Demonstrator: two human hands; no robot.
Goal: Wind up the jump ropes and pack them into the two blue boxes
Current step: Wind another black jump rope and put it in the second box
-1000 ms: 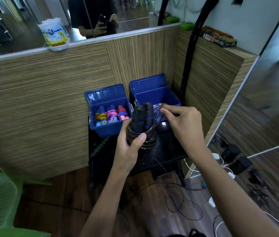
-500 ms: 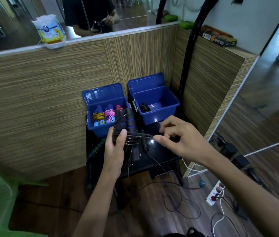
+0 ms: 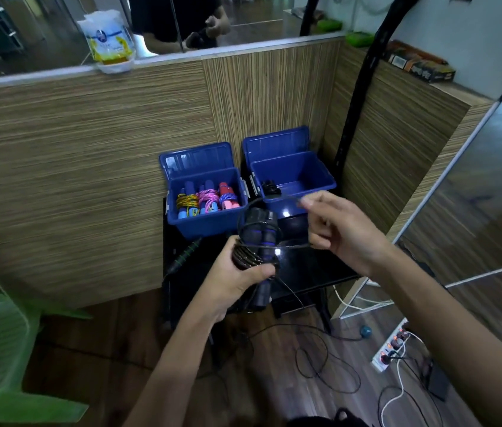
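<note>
Against the wood panel, your left box (image 3: 205, 221) already holds three wound ropes, and the right box (image 3: 294, 180) just beside it has one dark bundle. Your left hand (image 3: 232, 282) grips the black jump rope (image 3: 257, 241), handles upright, while your right hand (image 3: 340, 232) pinches its loose cord. That right box lies straight ahead, beyond both hands.

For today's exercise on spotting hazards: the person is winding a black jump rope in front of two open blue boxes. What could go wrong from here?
1. The right hand holds only a thin loop of cord; if it slips, the coils on the black jump rope in the left hand may spring loose.
2. The left box already looks crowded; the right box seems the safer place.
3. Loose cables on the floor could snag a foot.
</note>
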